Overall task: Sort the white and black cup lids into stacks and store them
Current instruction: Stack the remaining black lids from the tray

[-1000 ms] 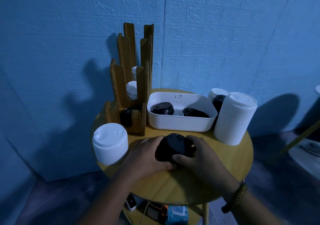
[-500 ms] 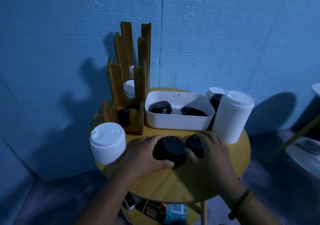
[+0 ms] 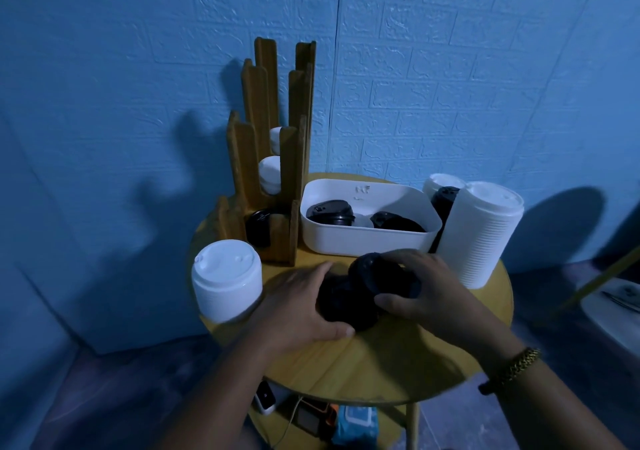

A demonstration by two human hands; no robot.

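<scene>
while the left hand (image 3: 298, 311) cups an upright black lid stack (image 3: 341, 307) on the table (image 3: 381, 363), the right hand (image 3: 429, 287) grips more black lids (image 3: 382, 276), tilted leftward against it.

Round table (image 3: 381, 363): wooden rack (image 3: 284, 242) at 10 o'clock, white bin (image 3: 367, 242) 12, tall white stack (image 3: 481, 235) 2, short white stack (image 3: 227, 276) 8, black stack (image 3: 346, 304) centre.

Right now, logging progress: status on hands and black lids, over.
Left hand grips black lid stack. Right hand holds tilted black lids against it. Tall white stack beside that hand; loose black lids in white bin.
</scene>
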